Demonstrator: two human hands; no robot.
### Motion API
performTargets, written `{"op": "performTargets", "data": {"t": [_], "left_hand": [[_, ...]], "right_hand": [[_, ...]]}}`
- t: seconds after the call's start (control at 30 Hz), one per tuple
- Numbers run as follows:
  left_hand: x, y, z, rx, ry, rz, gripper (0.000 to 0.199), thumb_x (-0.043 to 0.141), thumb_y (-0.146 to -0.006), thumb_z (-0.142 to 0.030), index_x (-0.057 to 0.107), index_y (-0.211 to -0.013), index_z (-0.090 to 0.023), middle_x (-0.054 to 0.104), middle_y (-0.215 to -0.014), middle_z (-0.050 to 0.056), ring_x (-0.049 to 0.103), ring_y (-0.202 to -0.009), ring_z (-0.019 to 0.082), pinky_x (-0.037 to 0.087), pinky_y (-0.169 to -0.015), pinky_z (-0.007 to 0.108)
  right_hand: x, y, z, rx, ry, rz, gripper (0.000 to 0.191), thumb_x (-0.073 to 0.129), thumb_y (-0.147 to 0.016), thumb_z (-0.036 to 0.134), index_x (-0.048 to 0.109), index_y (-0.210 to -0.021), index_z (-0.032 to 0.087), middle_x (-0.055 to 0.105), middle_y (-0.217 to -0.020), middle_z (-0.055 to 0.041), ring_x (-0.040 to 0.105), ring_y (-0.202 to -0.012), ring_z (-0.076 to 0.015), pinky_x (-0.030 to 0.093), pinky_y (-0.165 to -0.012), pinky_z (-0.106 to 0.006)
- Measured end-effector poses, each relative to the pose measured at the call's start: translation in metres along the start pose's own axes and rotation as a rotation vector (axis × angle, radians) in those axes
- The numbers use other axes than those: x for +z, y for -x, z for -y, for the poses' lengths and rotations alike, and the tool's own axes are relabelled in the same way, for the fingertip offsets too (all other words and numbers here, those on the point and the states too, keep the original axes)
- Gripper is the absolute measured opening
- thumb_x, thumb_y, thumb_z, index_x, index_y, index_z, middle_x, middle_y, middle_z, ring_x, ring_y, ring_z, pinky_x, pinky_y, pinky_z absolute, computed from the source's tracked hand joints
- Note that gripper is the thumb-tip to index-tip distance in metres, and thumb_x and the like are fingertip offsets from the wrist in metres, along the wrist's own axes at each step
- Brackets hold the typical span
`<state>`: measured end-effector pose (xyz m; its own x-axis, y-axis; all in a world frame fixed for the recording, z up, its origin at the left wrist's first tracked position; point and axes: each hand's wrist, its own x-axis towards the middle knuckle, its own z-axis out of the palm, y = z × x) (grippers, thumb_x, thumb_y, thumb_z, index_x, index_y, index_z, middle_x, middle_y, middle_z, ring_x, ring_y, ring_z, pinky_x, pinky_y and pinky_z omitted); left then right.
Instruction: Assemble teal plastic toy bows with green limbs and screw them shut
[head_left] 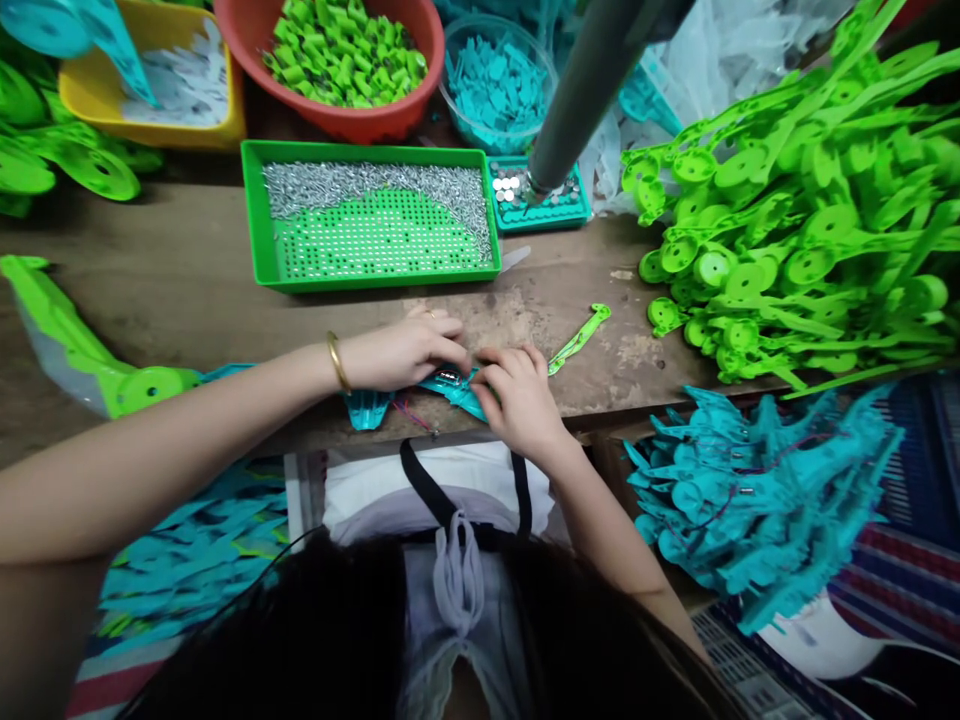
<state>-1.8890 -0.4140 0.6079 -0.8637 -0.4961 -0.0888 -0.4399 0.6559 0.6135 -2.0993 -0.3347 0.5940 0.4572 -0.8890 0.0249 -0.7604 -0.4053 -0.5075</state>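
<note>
On the wooden bench in front of me lies a teal plastic toy shell [461, 393], with a small metal part and thin red and purple wires [411, 412] showing. My left hand [397, 352], a gold bangle on its wrist, has its fingers closed over the shell's left part. From the other side my right hand [519, 396] grips the shell's right end with curled fingers. Both hands' fingertips nearly meet and hide part of the shell. A slim lime-green arm piece [581, 338] rests just beyond my right hand.
Behind the hands sits a green tray [255, 230] of screws, beside a small teal tray [555, 215] under a dark grey pole [592, 90]. Lime-green parts [795, 220] are piled at right, teal shells [757, 490] below them. A red bowl [341, 120] stands at the back.
</note>
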Motion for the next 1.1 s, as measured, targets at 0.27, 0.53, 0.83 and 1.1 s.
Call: {"op": "performTargets", "data": {"t": [0.27, 0.53, 0.83, 1.1], "left_hand": [[0.01, 0.002, 0.005, -0.044, 0.049, -0.029, 0.035, 0.043, -0.088, -0.013, 0.074, -0.092, -0.026, 0.058, -0.09, 0.004, 0.049, -0.09, 0.018, 0.031, -0.087, 0.036], [-0.009, 0.01, 0.021, -0.01, -0.164, -0.132, 0.04, 0.04, -0.089, -0.009, 0.075, -0.092, -0.028, 0.059, -0.087, 0.004, 0.051, -0.085, 0.017, 0.038, -0.08, 0.03], [-0.022, 0.02, -0.035, -0.065, -0.617, -0.062, 0.028, 0.057, -0.087, -0.044, 0.071, -0.091, -0.021, 0.062, -0.1, 0.011, 0.055, -0.103, 0.031, 0.039, -0.101, 0.058], [-0.001, 0.017, -0.047, -0.054, -0.75, -0.141, 0.017, 0.066, -0.085, -0.033, 0.07, -0.088, -0.016, 0.063, -0.098, 0.012, 0.058, -0.101, 0.029, 0.039, -0.107, 0.054]], "right_hand": [[0.001, 0.001, 0.004, -0.012, 0.09, 0.001, 0.018, 0.049, -0.096, 0.025, 0.066, -0.096, 0.021, 0.068, -0.117, -0.0056, 0.055, -0.113, -0.0224, 0.021, -0.114, -0.048], [0.001, -0.034, 0.008, -0.094, 0.199, -0.039, 0.018, 0.049, -0.096, 0.024, 0.067, -0.098, 0.023, 0.068, -0.117, -0.0044, 0.056, -0.109, -0.0217, 0.026, -0.113, -0.049], [-0.032, -0.06, -0.01, -0.002, -0.022, -0.125, 0.021, 0.05, -0.095, 0.029, 0.069, -0.1, 0.022, 0.07, -0.113, -0.0081, 0.062, -0.105, -0.0208, 0.045, -0.1, -0.042], [-0.062, -0.205, -0.087, 0.451, 0.167, -0.569, 0.042, 0.035, -0.093, 0.012, 0.049, -0.132, 0.005, 0.051, -0.133, -0.0271, 0.05, -0.124, -0.0341, 0.039, -0.102, -0.054]]}}
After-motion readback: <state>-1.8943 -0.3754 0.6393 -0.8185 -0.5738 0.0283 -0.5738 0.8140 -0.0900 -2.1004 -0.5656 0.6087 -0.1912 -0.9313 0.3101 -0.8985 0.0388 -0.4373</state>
